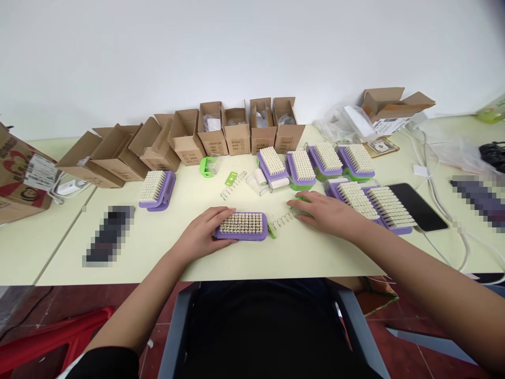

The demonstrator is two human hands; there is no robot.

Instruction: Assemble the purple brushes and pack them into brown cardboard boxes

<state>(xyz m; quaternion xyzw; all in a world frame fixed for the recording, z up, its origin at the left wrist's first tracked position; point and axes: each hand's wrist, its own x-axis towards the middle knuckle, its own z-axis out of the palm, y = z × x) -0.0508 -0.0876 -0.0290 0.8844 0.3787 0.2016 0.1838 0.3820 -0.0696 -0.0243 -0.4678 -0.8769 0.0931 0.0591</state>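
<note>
My left hand (203, 229) grips the end of a purple bristle brush (241, 235), which lies flat with its cream bristles up at the table's front. My right hand (327, 211) rests its fingers on a green plastic piece (302, 206), part of which is hidden beneath them. Between the hands lies a metal coil spring (283, 221), and a small green clip (271, 230) sits against the brush's right end. Several finished-looking purple brushes (302, 167) stand in a row beyond the hands.
Open cardboard boxes (211, 129) line the back of the pale table (118, 247). Another spring (233, 185), a green clip (231, 179) and a clear cup (209, 166) lie mid-table. A black phone (418, 206) lies at right, with cables beyond it.
</note>
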